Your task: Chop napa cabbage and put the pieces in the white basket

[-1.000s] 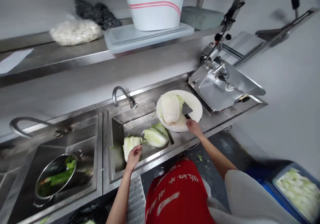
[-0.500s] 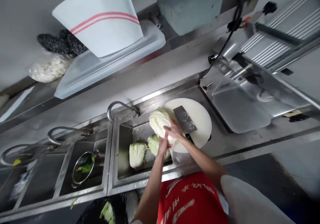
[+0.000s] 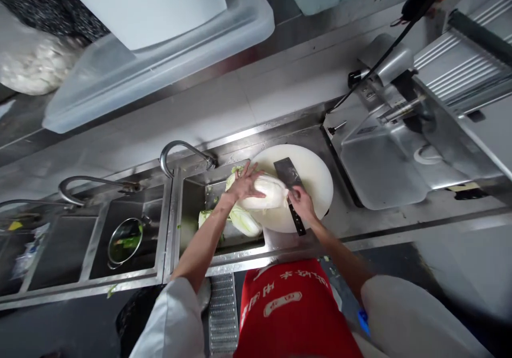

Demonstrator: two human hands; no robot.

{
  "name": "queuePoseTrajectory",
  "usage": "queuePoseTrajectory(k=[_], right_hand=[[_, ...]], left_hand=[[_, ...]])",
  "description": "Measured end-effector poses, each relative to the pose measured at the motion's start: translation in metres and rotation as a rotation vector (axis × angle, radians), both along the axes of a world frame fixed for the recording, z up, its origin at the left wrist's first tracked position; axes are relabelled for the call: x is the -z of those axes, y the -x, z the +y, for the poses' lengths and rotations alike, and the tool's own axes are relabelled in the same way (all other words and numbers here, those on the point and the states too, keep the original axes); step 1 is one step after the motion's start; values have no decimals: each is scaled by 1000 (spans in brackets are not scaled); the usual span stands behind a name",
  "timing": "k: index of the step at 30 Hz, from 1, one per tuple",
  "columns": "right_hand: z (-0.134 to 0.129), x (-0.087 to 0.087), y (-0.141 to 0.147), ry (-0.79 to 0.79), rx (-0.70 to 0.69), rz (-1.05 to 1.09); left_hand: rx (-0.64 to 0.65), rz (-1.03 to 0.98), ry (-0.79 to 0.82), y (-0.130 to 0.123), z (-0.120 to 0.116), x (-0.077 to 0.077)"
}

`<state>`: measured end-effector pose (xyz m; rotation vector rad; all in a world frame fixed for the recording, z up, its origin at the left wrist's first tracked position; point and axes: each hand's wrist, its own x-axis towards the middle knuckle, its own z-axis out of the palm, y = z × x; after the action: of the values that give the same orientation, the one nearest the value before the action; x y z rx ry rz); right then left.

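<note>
A pale napa cabbage [image 3: 270, 191] lies on its side across the left part of the round white cutting board [image 3: 318, 182]. Spread over its leafy end, my left hand [image 3: 244, 184] grips it from above. My right hand [image 3: 302, 203] has its fingers curled at the root end, above the cleaver. That cleaver [image 3: 287, 170] lies flat on the board, its black handle pointing toward me. More napa cabbage [image 3: 245, 222] sits in the sink just below and left of the board, partly hidden by my left arm.
The board overlaps the right side of a steel sink [image 3: 192, 230]. A curved faucet [image 3: 180, 144] rises behind it. A colander [image 3: 125, 240] with greens stands in the sink further left. On the right is a metal slicer [image 3: 380, 171]. A shelf above holds a plastic tray [image 3: 168, 75].
The cabbage has come down from over the sink edge onto the board. My left hand has moved onto its leafy end, my right to its root end. The view has tilted down.
</note>
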<state>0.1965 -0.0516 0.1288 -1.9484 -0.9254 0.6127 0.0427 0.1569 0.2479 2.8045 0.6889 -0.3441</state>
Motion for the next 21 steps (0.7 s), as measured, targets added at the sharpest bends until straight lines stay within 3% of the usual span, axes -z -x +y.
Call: queuePoseTrajectory(k=[3,5,8,11,17,21], right_hand=[[-42,25,27,195,25,-135],[-50,29,45,321,-23,-238],[-42,21,53,481,-53,-300],[-36,6,34,562,-30,-254],[-68,-25,-5,454,81,-166],[-85,-52,1,297,49,-152]], left_hand=[[68,35,16,-18,16,8],[67,39,40,-28,20,9],[52,27,31,-35,19,7],[11,29,-26,-28,5,8],[-346,-110,-279,6,-57,33],[-405,-152,-307,9,-71,39]])
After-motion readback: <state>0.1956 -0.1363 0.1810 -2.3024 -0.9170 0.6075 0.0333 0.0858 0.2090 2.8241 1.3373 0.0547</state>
